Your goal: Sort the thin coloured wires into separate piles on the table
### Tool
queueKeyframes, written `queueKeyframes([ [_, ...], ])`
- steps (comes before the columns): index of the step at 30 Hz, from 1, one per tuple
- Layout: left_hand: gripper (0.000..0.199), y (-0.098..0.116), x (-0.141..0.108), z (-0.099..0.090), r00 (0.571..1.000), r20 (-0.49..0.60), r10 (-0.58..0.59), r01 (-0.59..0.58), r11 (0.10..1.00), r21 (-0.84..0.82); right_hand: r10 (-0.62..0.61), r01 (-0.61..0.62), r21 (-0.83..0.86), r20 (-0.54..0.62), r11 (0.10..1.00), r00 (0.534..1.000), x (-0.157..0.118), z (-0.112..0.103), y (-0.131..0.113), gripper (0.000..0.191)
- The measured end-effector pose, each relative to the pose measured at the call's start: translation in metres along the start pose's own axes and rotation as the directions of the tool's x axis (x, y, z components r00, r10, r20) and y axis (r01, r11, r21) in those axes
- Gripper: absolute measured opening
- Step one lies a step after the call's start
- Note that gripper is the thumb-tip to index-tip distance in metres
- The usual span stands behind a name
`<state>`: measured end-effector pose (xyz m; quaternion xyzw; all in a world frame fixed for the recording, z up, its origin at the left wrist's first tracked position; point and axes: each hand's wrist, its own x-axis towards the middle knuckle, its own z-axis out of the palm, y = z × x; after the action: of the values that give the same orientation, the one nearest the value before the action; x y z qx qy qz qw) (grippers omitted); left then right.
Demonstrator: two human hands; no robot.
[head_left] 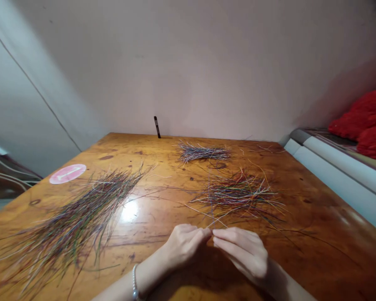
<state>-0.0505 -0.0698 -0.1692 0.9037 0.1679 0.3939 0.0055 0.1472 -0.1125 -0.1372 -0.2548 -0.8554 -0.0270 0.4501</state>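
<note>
1. My left hand and my right hand stay close together in front of me, in a narrow position, with the fingertips almost meeting. A very thin strand seems to rise from between them, but I cannot tell surely if I am holding it. Such a thin strand can slip if my pinch is too weak.
2. Just ahead of my right hand lies a loose, tangled pile of thin multicoloured wire strands. Its stray ends come near my fingers, so one small pull can drag other strands out and knot them.
3. Left of my left hand is a long, wide pile of thin multicoloured wire strands. The silver bead bracelet on my left wrist can catch its ends if I reach across it.
4. Farther ahead of my hands is a small, tidy bundle of thin striped wire strands. A careless sleeve or dropped strand can disturb it.
5. The glossy orange-brown wooden table is smooth, so a loose strand can slide away and mix with another pile.
</note>
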Motion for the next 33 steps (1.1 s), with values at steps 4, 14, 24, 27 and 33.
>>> queueKeyframes([
  [4, 0.024, 0.007, 0.001, -0.009, 0.998, 0.06, 0.013, -0.012, 0.999, -0.031, 0.012, -0.014, 0.046, 0.051, 0.999, 0.999, -0.012, 0.001, -0.005, 0.026],
  [14, 0.015, 0.016, -0.006, -0.007, 0.969, 0.148, -0.198, 0.229, 0.944, -0.239, -0.01, 0.01, 0.023, 0.042, 1.0, 0.999, -0.023, -0.002, 0.0, 0.029],
  [24, 0.047, 0.015, 0.001, -0.006, 0.538, 0.736, -0.412, 0.791, -0.057, -0.61, -0.032, 0.035, 0.036, -0.079, 0.999, 0.996, -0.02, -0.001, -0.005, 0.027],
  [27, 0.053, 0.009, 0.001, -0.005, 0.549, 0.754, -0.36, 0.748, -0.191, -0.636, -0.045, 0.047, 0.064, -0.036, 0.997, 0.998, -0.015, -0.004, -0.006, 0.026],
  [33, 0.042, 0.007, -0.003, -0.006, 0.537, 0.735, -0.414, 0.695, -0.277, -0.664, -0.019, 0.033, 0.11, -0.119, 0.993, 0.993, -0.003, -0.006, -0.011, 0.023],
])
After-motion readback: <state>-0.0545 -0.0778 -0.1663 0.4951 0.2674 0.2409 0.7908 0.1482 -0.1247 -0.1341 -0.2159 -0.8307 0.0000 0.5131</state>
